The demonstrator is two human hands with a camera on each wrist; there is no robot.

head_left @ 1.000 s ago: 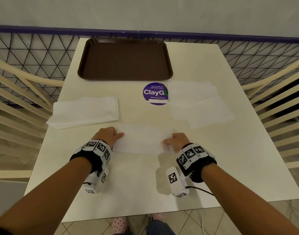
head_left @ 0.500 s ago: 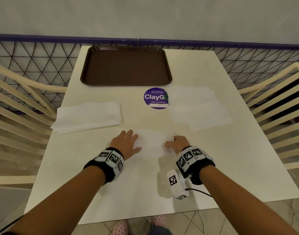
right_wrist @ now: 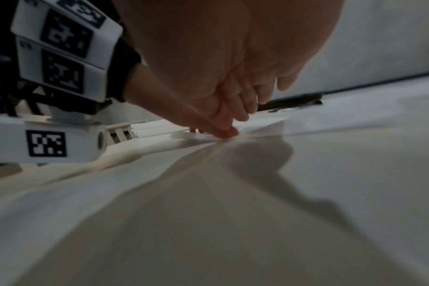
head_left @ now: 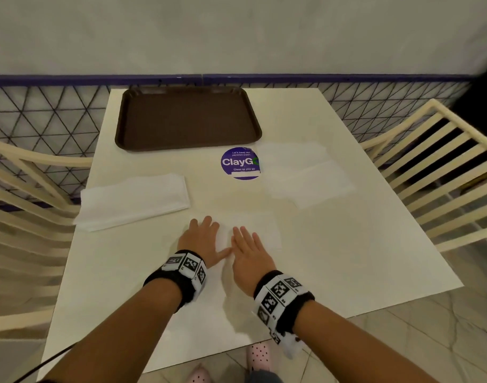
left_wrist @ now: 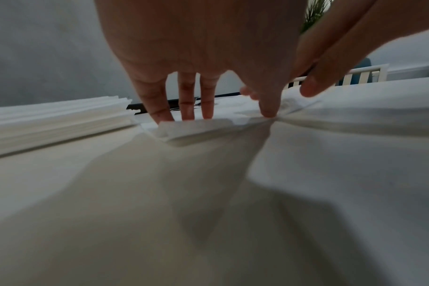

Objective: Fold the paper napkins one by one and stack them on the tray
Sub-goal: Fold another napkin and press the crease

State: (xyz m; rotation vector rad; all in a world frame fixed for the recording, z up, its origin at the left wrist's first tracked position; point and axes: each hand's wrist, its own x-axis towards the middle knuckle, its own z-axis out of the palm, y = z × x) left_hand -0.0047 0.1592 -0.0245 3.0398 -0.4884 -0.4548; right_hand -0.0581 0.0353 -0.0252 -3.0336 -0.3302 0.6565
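Observation:
A folded white napkin (head_left: 260, 233) lies flat on the table near me. My left hand (head_left: 202, 239) presses its left part with straight, spread fingers (left_wrist: 186, 100). Beside it my right hand (head_left: 246, 251) lies flat on the napkin's middle, its fingers (right_wrist: 223, 123) straight. The two thumbs nearly touch. A stack of napkins (head_left: 134, 199) sits to the left, also seen edge-on as the stack (left_wrist: 49, 120) in the left wrist view. The brown tray (head_left: 187, 118) stands at the far side with nothing on it.
Two unfolded napkins (head_left: 306, 175) lie overlapping at the right, next to a round purple sticker (head_left: 240, 163). The cream table (head_left: 361, 258) is flanked by slatted chairs (head_left: 444, 167). A mesh railing and a wall close off the far edge.
Both hands moved inward over the napkin. The left went from gripping the left edge to pressing flat. The right let go of the right edge and came left, now flat beside the left hand.

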